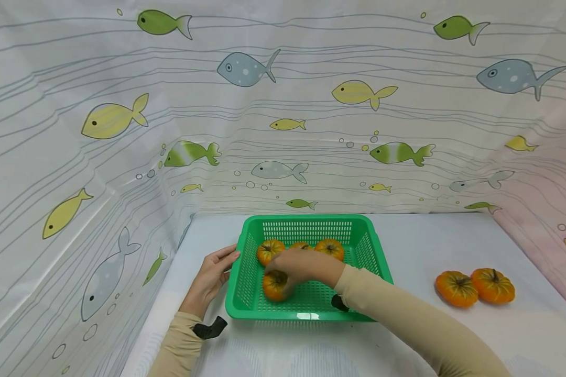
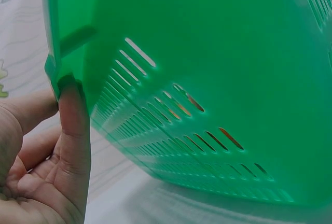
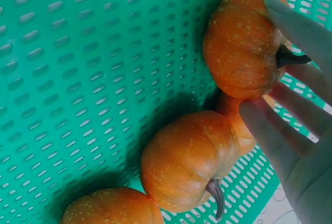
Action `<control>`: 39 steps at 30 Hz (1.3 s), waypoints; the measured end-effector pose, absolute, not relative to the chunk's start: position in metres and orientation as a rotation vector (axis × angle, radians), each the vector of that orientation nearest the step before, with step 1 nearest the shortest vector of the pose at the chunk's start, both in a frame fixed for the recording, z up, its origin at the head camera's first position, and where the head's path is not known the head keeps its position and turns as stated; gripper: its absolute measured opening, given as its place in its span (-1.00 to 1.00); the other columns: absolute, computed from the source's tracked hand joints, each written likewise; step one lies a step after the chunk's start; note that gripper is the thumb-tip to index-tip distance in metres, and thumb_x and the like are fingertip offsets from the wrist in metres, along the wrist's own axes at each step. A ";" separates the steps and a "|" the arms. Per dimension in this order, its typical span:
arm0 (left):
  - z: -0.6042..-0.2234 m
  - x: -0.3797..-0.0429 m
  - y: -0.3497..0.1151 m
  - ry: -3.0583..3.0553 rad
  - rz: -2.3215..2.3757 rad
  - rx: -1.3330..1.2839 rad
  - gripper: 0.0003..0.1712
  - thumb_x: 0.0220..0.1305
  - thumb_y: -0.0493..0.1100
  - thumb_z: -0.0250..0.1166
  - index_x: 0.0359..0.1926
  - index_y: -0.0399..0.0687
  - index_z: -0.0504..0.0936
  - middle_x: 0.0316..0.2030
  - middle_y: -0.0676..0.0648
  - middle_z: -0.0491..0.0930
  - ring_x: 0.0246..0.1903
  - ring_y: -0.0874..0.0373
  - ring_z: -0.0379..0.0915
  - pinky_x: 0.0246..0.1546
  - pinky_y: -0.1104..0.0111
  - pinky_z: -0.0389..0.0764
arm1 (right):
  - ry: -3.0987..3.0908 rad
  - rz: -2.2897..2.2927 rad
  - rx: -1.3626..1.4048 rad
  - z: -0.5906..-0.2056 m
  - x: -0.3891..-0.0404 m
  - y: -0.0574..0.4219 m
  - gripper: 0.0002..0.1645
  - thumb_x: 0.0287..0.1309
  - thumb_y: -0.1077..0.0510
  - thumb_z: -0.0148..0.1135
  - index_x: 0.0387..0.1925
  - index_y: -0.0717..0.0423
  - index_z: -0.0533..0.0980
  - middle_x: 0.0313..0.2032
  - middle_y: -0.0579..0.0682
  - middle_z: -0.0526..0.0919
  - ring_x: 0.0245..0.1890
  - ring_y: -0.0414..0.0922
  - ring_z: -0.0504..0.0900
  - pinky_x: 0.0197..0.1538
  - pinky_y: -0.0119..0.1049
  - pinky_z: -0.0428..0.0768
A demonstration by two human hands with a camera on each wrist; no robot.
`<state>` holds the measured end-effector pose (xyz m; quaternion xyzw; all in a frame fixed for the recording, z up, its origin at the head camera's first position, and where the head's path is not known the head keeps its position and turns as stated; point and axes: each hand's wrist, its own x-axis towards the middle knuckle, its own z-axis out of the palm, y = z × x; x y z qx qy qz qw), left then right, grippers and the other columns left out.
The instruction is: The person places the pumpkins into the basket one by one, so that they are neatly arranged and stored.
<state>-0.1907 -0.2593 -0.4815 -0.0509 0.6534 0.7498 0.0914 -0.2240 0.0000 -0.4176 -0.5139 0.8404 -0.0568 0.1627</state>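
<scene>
A green plastic basket (image 1: 306, 314) with slotted walls holds several small orange pumpkins, three of them in a row toward its far side. My left hand (image 1: 211, 275) grips the basket's left rim; the left wrist view has the thumb and fingers (image 2: 74, 130) pinching that edge. Inside the basket, my right hand (image 1: 306, 266) reaches down over the nearest pumpkin (image 1: 274, 290) at the left. In the right wrist view its thumb and fingers hold this dark-stemmed pumpkin (image 3: 241, 42) from opposite sides. Another pumpkin (image 3: 187, 156) lies close by there.
Two more pumpkins, one (image 1: 456, 288) touching the other (image 1: 494, 286), lie on the white table (image 1: 420, 251) to the right of the basket. A fish-patterned sheet (image 1: 311, 173) hangs behind the table and along both sides.
</scene>
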 end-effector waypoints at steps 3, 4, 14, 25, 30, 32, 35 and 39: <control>-0.482 -0.191 -0.259 1.941 2.230 -0.156 -0.34 0.50 -0.17 0.28 0.48 -0.34 0.34 -0.04 0.12 0.75 -0.11 0.30 0.74 -0.12 0.41 0.81 | 2.394 -0.169 -1.491 -0.419 -0.224 -0.002 -0.35 0.08 0.05 0.59 0.23 0.00 0.62 0.10 -0.15 0.72 -0.01 -0.28 0.64 0.11 -0.48 0.65; -0.482 -0.192 -0.259 1.944 2.234 -0.160 -0.34 0.49 -0.17 0.28 0.48 -0.34 0.34 -0.04 0.12 0.75 -0.11 0.29 0.74 -0.12 0.40 0.81 | 2.395 -0.173 -1.495 -0.419 -0.224 -0.003 -0.35 0.08 0.05 0.59 0.23 0.00 0.61 0.10 -0.16 0.72 -0.03 -0.28 0.63 0.10 -0.48 0.65; -0.484 -0.192 -0.260 1.940 2.229 -0.172 -0.34 0.50 -0.16 0.28 0.48 -0.33 0.34 -0.04 0.12 0.74 -0.09 0.29 0.73 -0.09 0.40 0.81 | 2.445 -0.115 -1.531 -0.421 -0.223 -0.008 -0.36 0.15 -0.01 0.56 0.26 -0.05 0.59 0.12 -0.18 0.72 0.00 -0.29 0.66 0.10 -0.49 0.67; -0.485 -0.193 -0.259 1.945 2.229 -0.177 -0.35 0.50 -0.17 0.28 0.47 -0.34 0.35 -0.04 0.11 0.74 -0.10 0.29 0.74 -0.11 0.40 0.81 | 2.475 -0.179 -1.452 -0.406 -0.224 0.002 -0.28 0.11 -0.07 0.59 0.30 -0.04 0.57 0.19 -0.15 0.69 0.11 -0.22 0.66 0.20 -0.34 0.68; -0.484 -0.192 -0.259 1.940 2.233 -0.175 -0.36 0.50 -0.18 0.27 0.47 -0.35 0.35 -0.05 0.12 0.75 -0.11 0.30 0.74 -0.13 0.41 0.81 | 2.494 -0.234 -1.438 -0.397 -0.227 0.011 -0.23 0.12 -0.04 0.59 0.33 0.04 0.54 0.25 -0.06 0.67 0.20 -0.15 0.64 0.32 -0.27 0.64; -0.484 -0.191 -0.259 1.938 2.232 -0.173 -0.36 0.50 -0.18 0.27 0.47 -0.35 0.34 -0.05 0.12 0.74 -0.11 0.30 0.74 -0.13 0.42 0.81 | 2.503 -0.255 -1.434 -0.393 -0.229 0.014 -0.23 0.12 -0.04 0.59 0.33 0.06 0.54 0.26 -0.04 0.67 0.23 -0.13 0.64 0.34 -0.24 0.63; -0.483 -0.191 -0.259 1.933 2.233 -0.169 -0.35 0.50 -0.18 0.27 0.48 -0.35 0.34 -0.05 0.12 0.74 -0.12 0.30 0.74 -0.14 0.42 0.81 | 2.508 -0.308 -1.419 -0.388 -0.233 0.019 -0.22 0.13 -0.03 0.58 0.34 0.07 0.53 0.26 0.00 0.66 0.25 -0.08 0.63 0.36 -0.17 0.62; -0.483 -0.191 -0.258 1.928 2.240 -0.165 -0.35 0.50 -0.18 0.27 0.48 -0.35 0.33 -0.05 0.13 0.75 -0.12 0.30 0.74 -0.14 0.42 0.81 | 2.519 -0.381 -1.372 -0.381 -0.236 0.028 -0.20 0.13 -0.03 0.58 0.38 0.04 0.50 0.30 -0.03 0.63 0.31 -0.07 0.59 0.41 -0.13 0.58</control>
